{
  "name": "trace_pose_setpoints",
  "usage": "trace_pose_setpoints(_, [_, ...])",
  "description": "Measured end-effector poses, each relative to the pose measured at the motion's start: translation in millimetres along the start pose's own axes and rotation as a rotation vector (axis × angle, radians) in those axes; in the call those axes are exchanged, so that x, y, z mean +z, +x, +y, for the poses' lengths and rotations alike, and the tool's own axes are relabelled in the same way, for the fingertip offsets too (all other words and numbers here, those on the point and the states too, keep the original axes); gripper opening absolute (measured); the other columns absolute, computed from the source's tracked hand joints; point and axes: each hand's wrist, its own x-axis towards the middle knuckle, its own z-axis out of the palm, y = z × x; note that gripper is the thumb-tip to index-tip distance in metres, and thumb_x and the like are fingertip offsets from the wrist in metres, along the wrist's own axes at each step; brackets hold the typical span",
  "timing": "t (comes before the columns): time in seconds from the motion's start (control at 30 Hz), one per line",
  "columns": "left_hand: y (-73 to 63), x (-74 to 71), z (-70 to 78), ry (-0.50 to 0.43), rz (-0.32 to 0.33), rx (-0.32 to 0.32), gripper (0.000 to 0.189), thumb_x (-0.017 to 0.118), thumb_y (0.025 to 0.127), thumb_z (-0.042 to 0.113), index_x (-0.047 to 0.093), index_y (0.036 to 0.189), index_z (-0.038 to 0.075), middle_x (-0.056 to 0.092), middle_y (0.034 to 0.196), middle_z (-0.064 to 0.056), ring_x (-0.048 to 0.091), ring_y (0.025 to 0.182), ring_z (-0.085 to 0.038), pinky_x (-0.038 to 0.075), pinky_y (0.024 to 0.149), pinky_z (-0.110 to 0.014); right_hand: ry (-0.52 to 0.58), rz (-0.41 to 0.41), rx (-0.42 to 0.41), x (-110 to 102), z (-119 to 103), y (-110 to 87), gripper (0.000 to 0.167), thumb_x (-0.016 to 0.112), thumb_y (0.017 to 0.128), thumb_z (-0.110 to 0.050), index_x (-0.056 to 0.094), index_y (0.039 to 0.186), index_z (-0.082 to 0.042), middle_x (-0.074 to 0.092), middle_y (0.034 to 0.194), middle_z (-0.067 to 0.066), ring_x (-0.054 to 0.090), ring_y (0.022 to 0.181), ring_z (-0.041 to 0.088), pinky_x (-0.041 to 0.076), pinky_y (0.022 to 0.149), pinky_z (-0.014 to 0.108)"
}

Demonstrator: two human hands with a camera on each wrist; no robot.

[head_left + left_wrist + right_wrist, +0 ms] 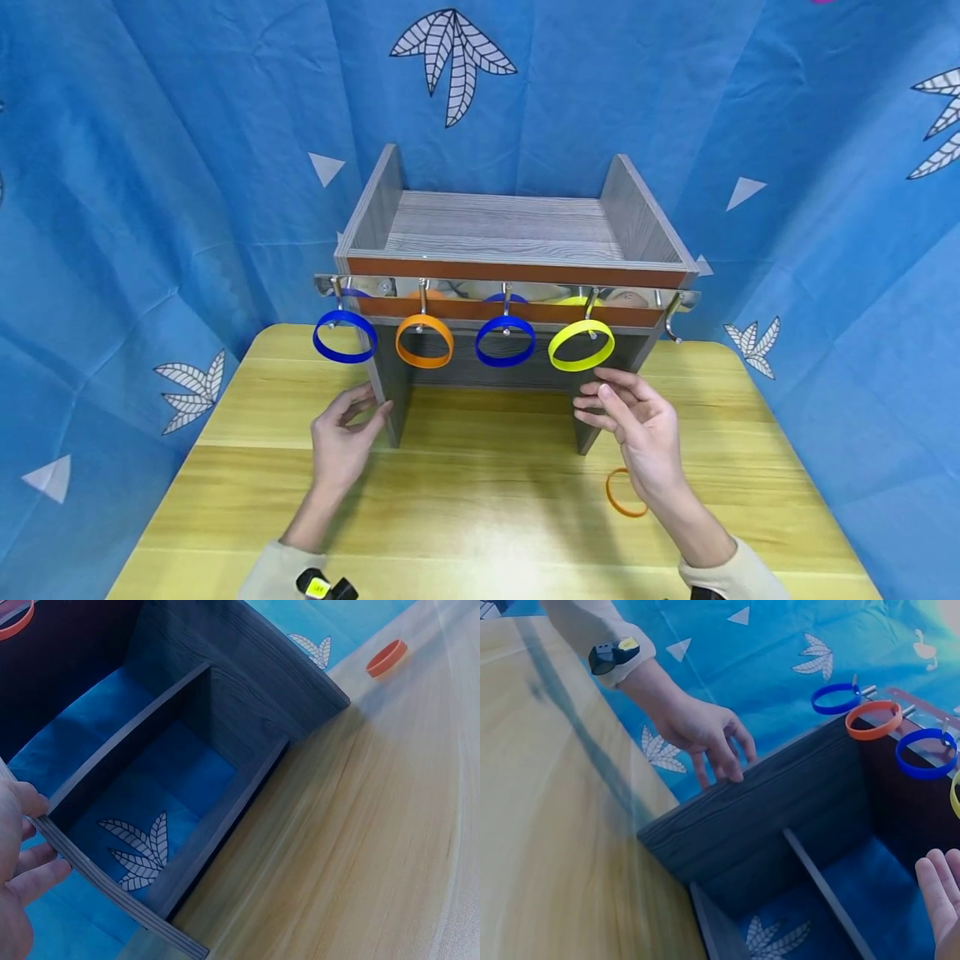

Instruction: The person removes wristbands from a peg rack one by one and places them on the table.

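A grey wood-grain shelf [502,221] stands on the table, a metal hook rail [468,288] across its front. My left hand [339,437] pinches the front edge of the shelf's left side panel [780,795], thumb on the inner side and fingers outside. Loosely bent and holding nothing, my right hand [645,425] is just below the yellow ring [573,365], in front of the right side panel [588,437]. From the rail's hooks hang a blue ring [341,357], an orange ring [422,362], a second blue ring [502,361] and the yellow one.
The rightmost hook [671,321] carries no ring. Another orange ring [386,658] lies on the wooden table [480,508] near my right wrist. Behind and at both sides hangs a blue curtain [247,167] with leaf prints.
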Motion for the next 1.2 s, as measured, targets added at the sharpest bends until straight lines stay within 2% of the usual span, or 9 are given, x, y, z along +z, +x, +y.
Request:
trace_pose_setpoints(0.13, [-0.3, -0.4, 1.3, -0.001, -0.001, 0.004, 0.031, 0.083, 0.083, -0.008, 0.076, 0.113, -0.003, 0.078, 0.104, -0.025, 0.079, 0.090, -0.010, 0.065, 0.070, -0.014, 0.003, -0.022, -0.022, 2, 1, 2.7, 0.024, 0.049, 0.107, 0.008, 0.064, 0.125, 0.006, 0.080, 0.105, 0.009, 0.080, 0.091, 0.018, 0.071, 0.082, 0.034])
trace_pose_setpoints(0.33, [-1.0, -0.3, 1.9, 0.002, -0.002, 0.004, 0.032, 0.083, 0.082, -0.008, 0.076, 0.113, -0.002, 0.078, 0.104, -0.025, 0.080, 0.091, -0.017, 0.065, 0.070, -0.013, 0.017, -0.037, -0.030, 6, 1, 6.9, 0.026, 0.049, 0.106, 0.009, 0.066, 0.123, -0.002, 0.081, 0.107, 0.007, 0.080, 0.092, 0.018, 0.071, 0.082, 0.035])
trace_pose_setpoints(0.8, [-1.1, 1.6, 1.6, -0.056, 0.018, 0.015, 0.031, 0.081, 0.082, -0.014, 0.075, 0.112, -0.006, 0.076, 0.103, -0.029, 0.072, 0.090, 0.009, 0.064, 0.069, -0.012, 0.005, 0.038, 0.029, 17, 0, 14.7, 0.026, 0.055, 0.105, 0.007, 0.069, 0.121, -0.008, 0.077, 0.105, 0.001, 0.080, 0.089, 0.014, 0.071, 0.081, 0.033])
trace_pose_setpoints(0.93, [-0.8, 1.4, 2.0, -0.065, 0.021, 0.006, 0.031, 0.081, 0.083, -0.013, 0.075, 0.112, -0.006, 0.076, 0.102, -0.030, 0.071, 0.089, 0.011, 0.064, 0.069, -0.012, 0.008, 0.047, 0.023, 20, 0, 17.8, 0.026, 0.056, 0.105, 0.006, 0.071, 0.119, -0.010, 0.076, 0.102, 0.001, 0.080, 0.088, 0.014, 0.071, 0.080, 0.033])
trace_pose_setpoints(1.2, [-0.5, 1.0, 3.2, -0.046, 0.015, -0.007, 0.031, 0.081, 0.083, -0.012, 0.076, 0.112, -0.005, 0.077, 0.103, -0.027, 0.074, 0.089, 0.005, 0.064, 0.069, -0.012, 0.071, 0.009, -0.056, 21, -3, 18.9, 0.024, 0.053, 0.104, 0.011, 0.070, 0.118, 0.001, 0.079, 0.105, 0.005, 0.081, 0.088, 0.016, 0.071, 0.078, 0.032])
